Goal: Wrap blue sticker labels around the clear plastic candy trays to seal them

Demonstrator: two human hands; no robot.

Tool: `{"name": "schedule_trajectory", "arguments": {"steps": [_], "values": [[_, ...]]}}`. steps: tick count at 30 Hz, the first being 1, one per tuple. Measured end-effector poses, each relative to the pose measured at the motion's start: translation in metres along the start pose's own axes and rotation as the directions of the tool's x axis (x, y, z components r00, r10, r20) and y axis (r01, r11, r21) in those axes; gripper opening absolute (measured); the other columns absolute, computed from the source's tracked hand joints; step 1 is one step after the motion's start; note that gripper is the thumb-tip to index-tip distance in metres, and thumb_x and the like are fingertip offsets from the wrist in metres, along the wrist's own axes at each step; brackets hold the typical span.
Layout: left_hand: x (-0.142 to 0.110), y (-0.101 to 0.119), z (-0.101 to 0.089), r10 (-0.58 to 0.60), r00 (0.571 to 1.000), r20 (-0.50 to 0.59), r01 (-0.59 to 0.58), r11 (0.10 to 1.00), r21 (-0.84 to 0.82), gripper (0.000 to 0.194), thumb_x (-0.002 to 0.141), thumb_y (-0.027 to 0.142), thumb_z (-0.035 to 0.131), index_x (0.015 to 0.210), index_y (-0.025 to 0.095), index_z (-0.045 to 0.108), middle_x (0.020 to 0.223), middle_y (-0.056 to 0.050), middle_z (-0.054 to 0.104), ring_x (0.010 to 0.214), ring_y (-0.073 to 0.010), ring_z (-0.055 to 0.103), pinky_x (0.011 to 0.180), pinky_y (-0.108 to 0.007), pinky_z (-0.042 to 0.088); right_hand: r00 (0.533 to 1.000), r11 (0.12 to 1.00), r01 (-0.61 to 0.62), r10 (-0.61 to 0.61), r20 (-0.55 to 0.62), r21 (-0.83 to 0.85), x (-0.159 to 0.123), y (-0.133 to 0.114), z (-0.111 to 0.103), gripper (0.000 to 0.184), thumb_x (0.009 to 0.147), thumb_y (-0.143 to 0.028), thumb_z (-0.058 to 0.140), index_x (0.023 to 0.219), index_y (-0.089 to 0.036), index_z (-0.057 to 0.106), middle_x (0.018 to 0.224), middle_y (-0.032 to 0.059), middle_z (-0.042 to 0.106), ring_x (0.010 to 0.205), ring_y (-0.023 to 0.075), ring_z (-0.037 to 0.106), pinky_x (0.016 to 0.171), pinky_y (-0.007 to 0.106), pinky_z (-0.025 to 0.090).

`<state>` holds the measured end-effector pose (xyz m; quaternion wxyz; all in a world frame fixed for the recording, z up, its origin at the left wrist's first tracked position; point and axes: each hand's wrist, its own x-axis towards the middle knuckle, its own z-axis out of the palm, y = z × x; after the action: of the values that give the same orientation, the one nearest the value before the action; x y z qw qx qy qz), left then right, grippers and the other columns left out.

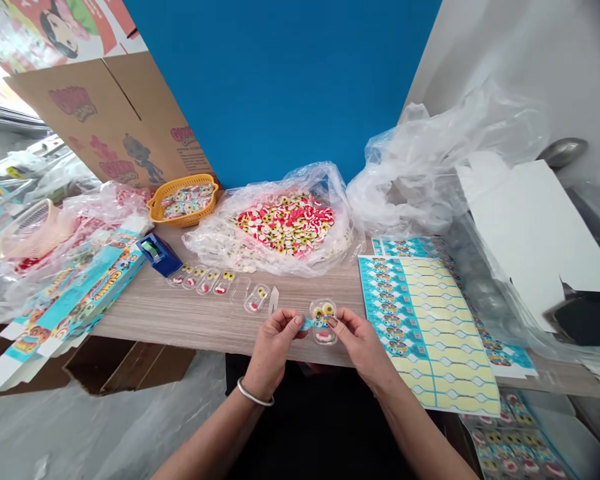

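Observation:
My left hand (276, 343), a bangle on its wrist, pinches one end of a small blue sticker label (307, 324) between thumb and fingertips. The label reaches across a clear plastic blister pack (325, 337) with two yellow eye-shaped pieces above a red-and-white mouth-shaped piece. Closed on the right edge of that pack is my right hand (356, 339), its thumb over the label's other end. Just beyond the hands lie a similar filled pack (257, 298) and a thin white strip (273, 300). To the right, a sheet of blue labels (393, 307) has a bare yellow backing where labels are gone.
A plastic bag (350, 247) of red and yellow pieces lies at the back. Several filled packs (207, 281) line up beside a blue tape dispenser (159, 255). A yellow basket (184, 221) stands behind. Printed cartons (97, 287) lie left; plastic wrap (405, 180) is heaped right.

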<state>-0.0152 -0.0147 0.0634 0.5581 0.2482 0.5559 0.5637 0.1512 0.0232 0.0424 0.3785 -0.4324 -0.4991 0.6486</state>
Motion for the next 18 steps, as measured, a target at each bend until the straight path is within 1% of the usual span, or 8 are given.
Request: {"name": "schedule_trajectory", "arguments": {"steps": [4,6,8,12,13,15,16,18], "values": [[0.001,-0.002,0.004,-0.092,0.987,0.134,0.112,0.982,-0.151,0.026,0.070,0.036,0.082,0.075,0.015,0.067,0.072,0.000,0.063,0.067,-0.0105,0.057,0.069,-0.024,0.047,0.998,0.979,-0.050,0.041,0.052,0.195,-0.004,-0.002,0.006,0.025,0.083,-0.046,0.069,0.087,-0.021,0.069,0.084,0.0019,0.069,0.079,0.0181,0.060,0.075,0.029,0.046],[0.001,-0.005,0.009,-0.135,0.972,0.193,0.178,0.957,-0.228,0.025,0.070,0.034,0.082,0.075,0.014,0.067,0.071,-0.001,0.064,0.067,-0.0105,0.056,0.068,-0.023,0.046,0.997,0.969,-0.057,0.042,0.064,0.239,-0.005,0.000,0.012,0.025,0.083,-0.045,0.070,0.087,-0.021,0.070,0.084,0.0024,0.069,0.080,0.0182,0.060,0.077,0.029,0.046],[0.002,-0.008,0.014,-0.155,0.965,0.212,0.211,0.939,-0.273,0.024,0.071,0.032,0.082,0.076,0.014,0.068,0.069,0.000,0.063,0.063,-0.0089,0.054,0.064,-0.021,0.043,0.998,0.970,-0.037,0.023,0.063,0.241,-0.005,0.003,0.017,0.024,0.084,-0.045,0.070,0.087,-0.021,0.070,0.084,0.0024,0.069,0.081,0.0182,0.059,0.078,0.029,0.045],[0.006,-0.010,0.018,-0.145,0.971,0.191,0.201,0.926,-0.319,0.027,0.072,0.028,0.082,0.094,0.018,0.070,0.085,-0.001,0.067,0.068,-0.0085,0.056,0.066,-0.020,0.042,0.999,0.980,0.030,-0.032,0.007,0.197,-0.004,0.007,0.024,0.023,0.087,-0.045,0.066,0.088,-0.022,0.070,0.083,0.0019,0.069,0.080,0.0180,0.059,0.077,0.029,0.046],[0.007,-0.009,0.018,-0.128,0.976,0.178,0.180,0.931,-0.317,0.026,0.072,0.028,0.082,0.093,0.018,0.070,0.084,-0.001,0.067,0.068,-0.0086,0.055,0.066,-0.020,0.042,0.999,0.984,0.041,-0.039,-0.012,0.172,-0.004,0.007,0.025,0.024,0.087,-0.045,0.065,0.087,-0.022,0.069,0.082,0.0023,0.069,0.079,0.0183,0.059,0.076,0.029,0.046],[0.006,-0.010,0.016,-0.084,0.985,0.152,0.126,0.948,-0.293,0.020,0.075,0.032,0.079,0.082,0.016,0.069,0.075,-0.001,0.065,0.065,-0.0090,0.053,0.065,-0.021,0.042,0.998,0.994,0.050,-0.045,-0.051,0.093,-0.003,0.008,0.027,0.027,0.087,-0.048,0.064,0.084,-0.021,0.067,0.082,0.0036,0.069,0.078,0.0196,0.060,0.074,0.029,0.047],[0.004,-0.011,0.014,-0.062,0.988,0.143,0.099,0.958,-0.269,0.022,0.079,0.037,0.075,0.077,0.016,0.068,0.072,-0.001,0.064,0.064,-0.0096,0.053,0.065,-0.021,0.042,0.996,0.998,0.052,-0.049,-0.071,0.039,-0.002,0.008,0.027,0.029,0.087,-0.050,0.063,0.083,-0.021,0.066,0.082,0.0044,0.069,0.078,0.0205,0.061,0.073,0.030,0.048],[0.003,-0.015,0.010,-0.021,0.990,0.138,0.046,0.982,-0.181,0.030,0.082,0.045,0.070,0.078,0.015,0.069,0.074,-0.003,0.064,0.068,-0.0115,0.054,0.068,-0.023,0.044,0.992,0.994,0.062,-0.071,-0.103,-0.088,0.002,0.012,0.028,0.033,0.086,-0.053,0.061,0.084,-0.022,0.067,0.082,0.0059,0.070,0.079,0.0226,0.062,0.073,0.031,0.050]]}}
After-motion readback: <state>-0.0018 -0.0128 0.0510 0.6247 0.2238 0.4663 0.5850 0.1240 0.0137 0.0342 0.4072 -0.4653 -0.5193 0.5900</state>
